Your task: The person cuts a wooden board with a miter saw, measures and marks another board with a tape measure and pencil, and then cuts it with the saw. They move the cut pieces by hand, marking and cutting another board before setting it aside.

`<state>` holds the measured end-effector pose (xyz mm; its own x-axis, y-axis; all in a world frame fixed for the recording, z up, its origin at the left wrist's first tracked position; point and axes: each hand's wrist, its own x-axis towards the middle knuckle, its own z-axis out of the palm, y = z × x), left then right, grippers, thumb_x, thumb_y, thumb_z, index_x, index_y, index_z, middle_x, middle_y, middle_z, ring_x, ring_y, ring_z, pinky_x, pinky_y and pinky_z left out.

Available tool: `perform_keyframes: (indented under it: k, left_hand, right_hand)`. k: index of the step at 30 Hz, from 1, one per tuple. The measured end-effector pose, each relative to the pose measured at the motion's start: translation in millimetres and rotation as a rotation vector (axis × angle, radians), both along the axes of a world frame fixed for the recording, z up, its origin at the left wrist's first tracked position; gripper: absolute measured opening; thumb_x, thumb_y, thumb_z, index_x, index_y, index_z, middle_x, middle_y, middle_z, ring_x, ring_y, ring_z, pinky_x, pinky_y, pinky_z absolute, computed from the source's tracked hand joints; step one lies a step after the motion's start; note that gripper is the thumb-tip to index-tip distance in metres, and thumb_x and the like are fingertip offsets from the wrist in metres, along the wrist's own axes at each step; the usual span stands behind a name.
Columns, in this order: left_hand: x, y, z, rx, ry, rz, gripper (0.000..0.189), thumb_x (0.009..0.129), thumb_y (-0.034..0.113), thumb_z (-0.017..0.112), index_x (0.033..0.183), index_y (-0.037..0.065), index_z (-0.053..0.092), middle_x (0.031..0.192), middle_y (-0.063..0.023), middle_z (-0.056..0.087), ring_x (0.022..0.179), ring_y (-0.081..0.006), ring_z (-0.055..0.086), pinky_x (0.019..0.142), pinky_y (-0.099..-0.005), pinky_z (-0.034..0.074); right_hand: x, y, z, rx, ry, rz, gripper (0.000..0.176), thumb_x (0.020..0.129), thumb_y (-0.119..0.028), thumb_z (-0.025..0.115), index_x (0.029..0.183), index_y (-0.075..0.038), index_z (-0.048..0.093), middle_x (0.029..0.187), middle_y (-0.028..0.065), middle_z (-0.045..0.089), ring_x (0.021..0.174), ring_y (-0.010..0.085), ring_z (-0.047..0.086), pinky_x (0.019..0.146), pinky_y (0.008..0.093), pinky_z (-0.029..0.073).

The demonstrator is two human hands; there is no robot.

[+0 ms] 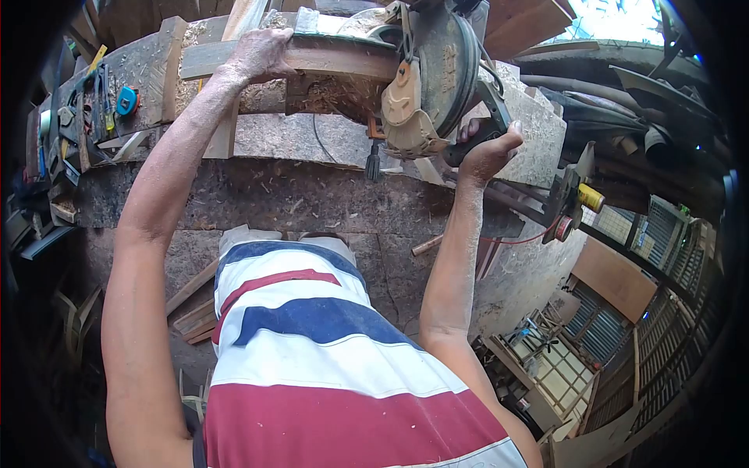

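Note:
My left hand [264, 56] is closed over a long wooden board [343, 56], pressing it against the miter saw's fence. The board runs sideways toward the miter saw [437, 78], whose blade guard is at its right end. My right hand [490, 153] is wrapped around the black saw handle [476, 139], thumb pointing up and right. Where the blade meets the wood is hidden behind the saw's housing. Sawdust covers both forearms. A black clamp knob [374, 162] sticks out at the front of the saw.
On the bench's left lie a blue tape measure [127, 101] and several hand tools. Sawdust and shavings [331, 95] lie around the saw base. Wood offcuts [195, 320] rest on the floor at left. A red-and-yellow reel-like object [563, 228] sits at right.

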<state>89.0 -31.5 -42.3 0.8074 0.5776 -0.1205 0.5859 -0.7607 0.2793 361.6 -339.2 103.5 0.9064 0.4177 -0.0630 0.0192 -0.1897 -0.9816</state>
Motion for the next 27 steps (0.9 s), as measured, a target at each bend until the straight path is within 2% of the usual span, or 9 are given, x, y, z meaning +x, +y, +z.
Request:
perform_keyframes:
  k: [6, 9, 10, 14, 19, 21, 22, 23, 27]
  left_hand:
    - [1.5, -2.2, 12.2, -0.02, 0.011, -0.006, 0.074, 0.077, 0.054, 0.093, 0.123, 0.002, 0.067, 0.113, -0.0211, 0.078, 0.111, -0.0396, 0.077, 0.098, -0.0527, 0.061]
    - [1.1, -4.3, 11.4, -0.017, -0.002, 0.005, 0.073, 0.077, 0.053, 0.093, 0.123, 0.003, 0.067, 0.113, -0.0215, 0.078, 0.111, -0.0402, 0.077, 0.098, -0.0526, 0.061]
    - [0.6, -4.0, 11.9, -0.013, -0.003, 0.011, 0.073, 0.077, 0.053, 0.093, 0.123, 0.003, 0.067, 0.113, -0.0216, 0.078, 0.111, -0.0404, 0.077, 0.098, -0.0526, 0.061]
    - [-3.0, 3.9, 8.1, -0.042, 0.023, -0.001, 0.073, 0.076, 0.054, 0.094, 0.121, 0.004, 0.066, 0.11, -0.0221, 0.078, 0.11, -0.0413, 0.077, 0.096, -0.0527, 0.061]
    - [-1.1, 6.0, 10.1, -0.076, -0.032, -0.032, 0.074, 0.075, 0.053, 0.095, 0.119, 0.003, 0.065, 0.107, -0.0243, 0.078, 0.108, -0.0442, 0.076, 0.092, -0.0542, 0.061]
    - [1.3, 0.1, 17.3, -0.093, -0.012, -0.029, 0.074, 0.074, 0.051, 0.096, 0.12, 0.002, 0.064, 0.106, -0.0258, 0.077, 0.107, -0.0454, 0.075, 0.091, -0.0549, 0.06]
    - [0.3, -1.8, 16.7, -0.09, -0.034, -0.04, 0.073, 0.075, 0.05, 0.096, 0.12, 0.002, 0.064, 0.105, -0.0264, 0.077, 0.107, -0.0456, 0.076, 0.09, -0.0551, 0.06]
    - [-1.4, -3.5, 16.2, -0.083, -0.056, -0.047, 0.073, 0.075, 0.049, 0.096, 0.12, 0.002, 0.063, 0.104, -0.027, 0.077, 0.106, -0.0458, 0.076, 0.089, -0.0553, 0.06]
    - [-28.7, -58.5, 30.7, -0.131, 0.006, 0.088, 0.067, 0.079, 0.048, 0.094, 0.113, -0.001, 0.065, 0.1, -0.0289, 0.076, 0.099, -0.0482, 0.075, 0.083, -0.0549, 0.059]
  right_hand:
    - [-14.0, 1.5, 1.0, -0.036, -0.058, -0.052, 0.057, 0.115, -0.049, 0.028, 0.089, -0.005, 0.053, 0.068, 0.0055, 0.054, 0.058, 0.0174, 0.051, 0.06, 0.0319, 0.044]
    - [-2.5, -18.7, -41.6, 0.055, -0.017, 0.01, 0.059, 0.113, -0.052, 0.026, 0.097, -0.005, 0.057, 0.069, 0.0059, 0.055, 0.059, 0.0183, 0.054, 0.058, 0.0329, 0.046]
    - [-21.4, -9.3, -26.9, 0.009, -0.09, -0.056, 0.059, 0.113, -0.053, 0.027, 0.099, -0.005, 0.058, 0.068, 0.0057, 0.055, 0.061, 0.0176, 0.054, 0.061, 0.0329, 0.047]
    - [-19.7, -16.7, -46.7, 0.146, 0.03, 0.014, 0.057, 0.115, -0.05, 0.028, 0.102, -0.005, 0.06, 0.074, 0.0061, 0.059, 0.064, 0.017, 0.056, 0.063, 0.0326, 0.049]
    - [1.0, 5.7, 13.0, 0.05, -0.008, 0.098, 0.061, 0.114, -0.055, 0.03, 0.108, -0.005, 0.064, 0.068, 0.0014, 0.058, 0.055, 0.0139, 0.055, 0.052, 0.0302, 0.044]
    - [10.1, 39.1, 70.9, 0.003, -0.196, 0.143, 0.061, 0.114, -0.057, 0.034, 0.108, -0.005, 0.064, 0.068, 0.001, 0.059, 0.053, 0.011, 0.055, 0.048, 0.0291, 0.043]
    - [36.8, 48.3, 92.8, -0.038, -0.128, 0.299, 0.048, 0.112, -0.046, 0.047, 0.115, -0.002, 0.067, 0.071, 0.0071, 0.065, 0.06, 0.0212, 0.067, 0.058, 0.0371, 0.056]
    - [62.3, 74.7, 105.9, -0.17, -0.029, 0.267, 0.083, 0.109, -0.077, 0.039, 0.118, 0.001, 0.065, 0.098, 0.0135, 0.072, 0.099, 0.0322, 0.072, 0.091, 0.0494, 0.057]
    - [144.2, 87.8, 110.7, -0.183, -0.275, 0.191, 0.067, 0.107, -0.062, 0.046, 0.122, 0.001, 0.066, 0.092, 0.0145, 0.072, 0.093, 0.0338, 0.073, 0.088, 0.0487, 0.059]
